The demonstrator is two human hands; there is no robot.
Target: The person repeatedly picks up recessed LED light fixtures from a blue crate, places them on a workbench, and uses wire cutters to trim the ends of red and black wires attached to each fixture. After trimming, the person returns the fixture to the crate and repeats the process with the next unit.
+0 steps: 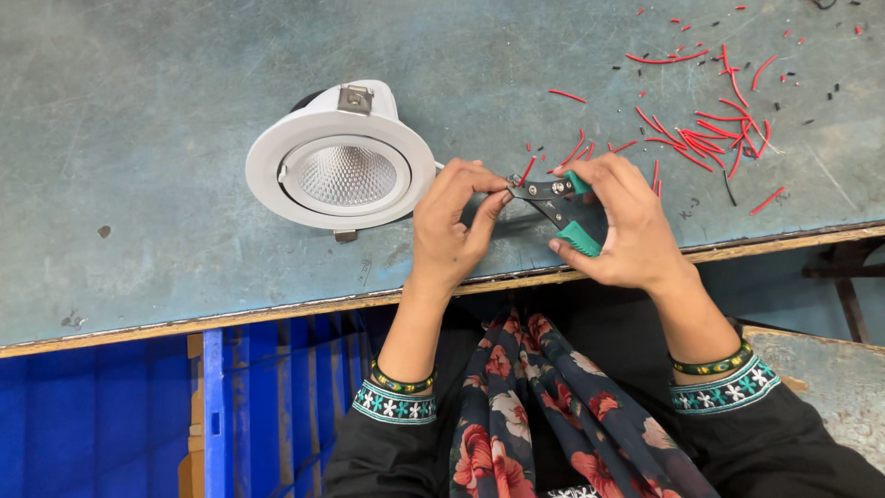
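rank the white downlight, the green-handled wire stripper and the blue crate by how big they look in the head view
1. blue crate, though it is cut off by the frame and lies below the table
2. white downlight
3. green-handled wire stripper, partly hidden by the right hand

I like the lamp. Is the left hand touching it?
Apart. The head view shows bare table between the left hand and the white lamp.

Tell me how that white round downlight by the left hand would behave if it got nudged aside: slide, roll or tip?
The white downlight sits face up but tilted on its rear housing, so a nudge would probably rock or tip it rather than slide it cleanly. Its round rim could let it roll if it goes over. The metal spring clip might snag the worn tabletop.
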